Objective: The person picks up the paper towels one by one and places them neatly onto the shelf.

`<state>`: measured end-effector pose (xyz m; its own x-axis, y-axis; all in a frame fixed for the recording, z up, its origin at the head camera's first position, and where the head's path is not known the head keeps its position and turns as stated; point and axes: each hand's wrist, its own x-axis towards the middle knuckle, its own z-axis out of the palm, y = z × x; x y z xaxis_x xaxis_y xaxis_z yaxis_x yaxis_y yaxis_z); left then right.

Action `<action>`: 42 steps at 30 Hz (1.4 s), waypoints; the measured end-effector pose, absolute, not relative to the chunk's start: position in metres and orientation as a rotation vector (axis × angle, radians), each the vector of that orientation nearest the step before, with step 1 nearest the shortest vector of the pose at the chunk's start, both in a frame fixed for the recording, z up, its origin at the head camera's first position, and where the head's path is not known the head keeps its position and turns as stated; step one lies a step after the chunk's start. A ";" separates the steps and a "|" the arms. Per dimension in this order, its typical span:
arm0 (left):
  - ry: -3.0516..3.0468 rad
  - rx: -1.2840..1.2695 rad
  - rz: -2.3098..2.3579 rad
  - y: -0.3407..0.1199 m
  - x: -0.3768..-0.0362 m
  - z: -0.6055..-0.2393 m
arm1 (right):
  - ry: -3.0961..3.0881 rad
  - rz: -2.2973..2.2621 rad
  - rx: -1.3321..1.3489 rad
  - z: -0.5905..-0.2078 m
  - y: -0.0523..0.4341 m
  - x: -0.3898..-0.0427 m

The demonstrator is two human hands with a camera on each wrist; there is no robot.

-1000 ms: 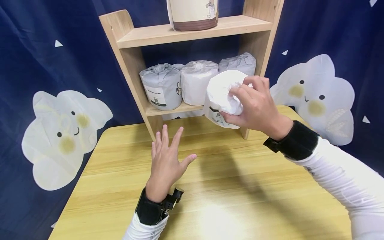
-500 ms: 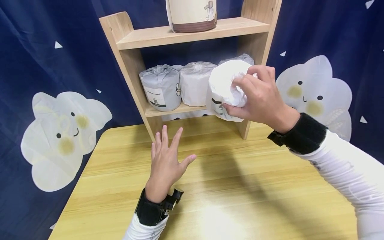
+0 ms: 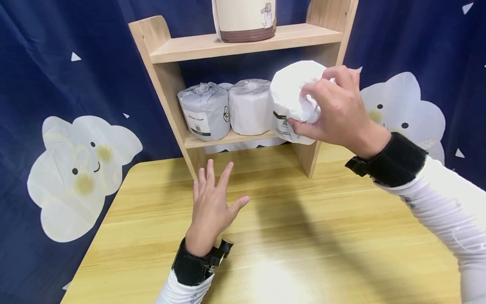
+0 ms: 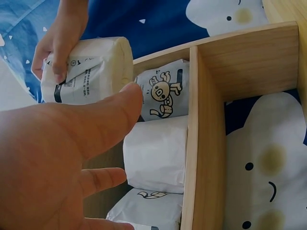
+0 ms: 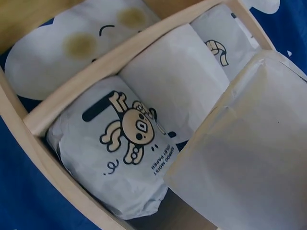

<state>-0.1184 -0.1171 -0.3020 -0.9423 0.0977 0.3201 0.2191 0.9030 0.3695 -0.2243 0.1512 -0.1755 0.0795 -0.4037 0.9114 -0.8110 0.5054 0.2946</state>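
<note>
A dark blue curtain (image 3: 57, 63) printed with two smiling white clouds hangs behind one pale yellow wooden table (image 3: 265, 236). On the table's far edge stands one light wooden two-tier shelf unit (image 3: 167, 46). Its upper board carries a single cream container with a brown base band (image 3: 244, 19), cut off by the top of the head view. On the lower board three paper-wrapped toilet rolls sit side by side: a greyish one at the left (image 3: 205, 109), a white one in the middle (image 3: 250, 105), and a third bearing a cartoon print (image 5: 120, 148), seen from the right wrist. A fourth white wrapped toilet roll (image 3: 294, 101) is in the air at the shelf's right front, gripped at its end by the right hand (image 3: 336, 116) with fingers curled into the wrapping. The left hand (image 3: 212, 207) lies flat on the table, fingers spread, holding nothing.
</note>
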 end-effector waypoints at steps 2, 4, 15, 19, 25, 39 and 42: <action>-2.778 -0.234 -0.594 -0.117 -0.118 -0.302 | -1.532 0.415 1.090 -0.173 0.151 -0.225; -2.781 -0.231 -0.595 -0.117 -0.118 -0.303 | -1.529 0.410 1.089 -0.171 0.151 -0.225; -2.772 -0.239 -0.597 -0.118 -0.119 -0.304 | -1.541 0.389 1.082 -0.154 0.153 -0.224; -2.767 -0.245 -0.597 -0.118 -0.119 -0.304 | -1.543 0.381 1.076 -0.147 0.154 -0.224; -2.765 -0.243 -0.581 -0.117 -0.119 -0.304 | -1.555 0.360 1.052 -0.138 0.156 -0.222; -2.763 -0.244 -0.571 -0.117 -0.119 -0.302 | -1.558 0.312 1.018 -0.116 0.162 -0.227; -2.763 -0.245 -0.573 -0.117 -0.119 -0.302 | -1.538 0.324 0.995 -0.114 0.161 -0.228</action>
